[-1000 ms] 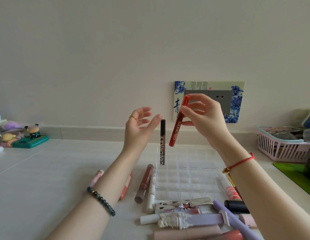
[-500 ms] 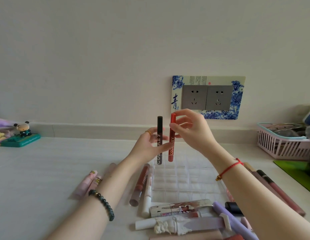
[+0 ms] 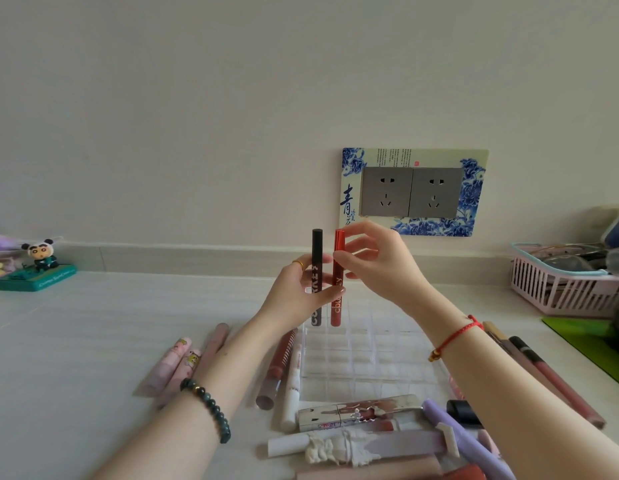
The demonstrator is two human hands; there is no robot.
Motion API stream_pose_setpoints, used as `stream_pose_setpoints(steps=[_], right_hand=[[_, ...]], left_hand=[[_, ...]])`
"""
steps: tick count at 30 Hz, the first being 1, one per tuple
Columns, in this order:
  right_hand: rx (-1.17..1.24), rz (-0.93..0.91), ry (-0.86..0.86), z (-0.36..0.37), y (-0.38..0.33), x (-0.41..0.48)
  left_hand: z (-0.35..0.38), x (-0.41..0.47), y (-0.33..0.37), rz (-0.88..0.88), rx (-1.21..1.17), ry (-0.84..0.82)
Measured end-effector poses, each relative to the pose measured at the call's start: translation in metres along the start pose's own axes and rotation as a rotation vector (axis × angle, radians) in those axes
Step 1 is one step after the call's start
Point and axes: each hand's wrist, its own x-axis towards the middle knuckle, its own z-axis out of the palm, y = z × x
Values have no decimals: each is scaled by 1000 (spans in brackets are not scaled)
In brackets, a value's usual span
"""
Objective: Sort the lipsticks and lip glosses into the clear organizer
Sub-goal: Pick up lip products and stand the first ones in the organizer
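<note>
A clear gridded organizer (image 3: 363,355) sits on the white counter in front of me. Two slim tubes stand upright side by side in its far left back cells: a black lip gloss (image 3: 317,244) and a red lip gloss (image 3: 337,306). My left hand (image 3: 297,296) holds the black tube, thumb across its front and reaching the red one, fingers behind. My right hand (image 3: 380,265) pinches the red tube near its cap. Many more lipsticks lie loose around the organizer.
Pink tubes (image 3: 173,365) and a brown tube (image 3: 278,365) lie left of the organizer, a white and lilac pile (image 3: 363,441) in front, long pencils (image 3: 543,372) to the right. A pink basket (image 3: 560,289), a green mat (image 3: 592,334) and a panda figure (image 3: 41,254) stand at the edges.
My right hand brought the red tube down from a tilt in the air to upright beside the black one. My left hand went from open to holding the black tube.
</note>
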Motion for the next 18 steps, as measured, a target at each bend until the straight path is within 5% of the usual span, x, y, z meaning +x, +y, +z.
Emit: stream_pose_setpoints(steps=[18], right_hand=[[-25,4,-56,-2,2,-2]], left_hand=[[-3,3,-4,-3,-25,-6]])
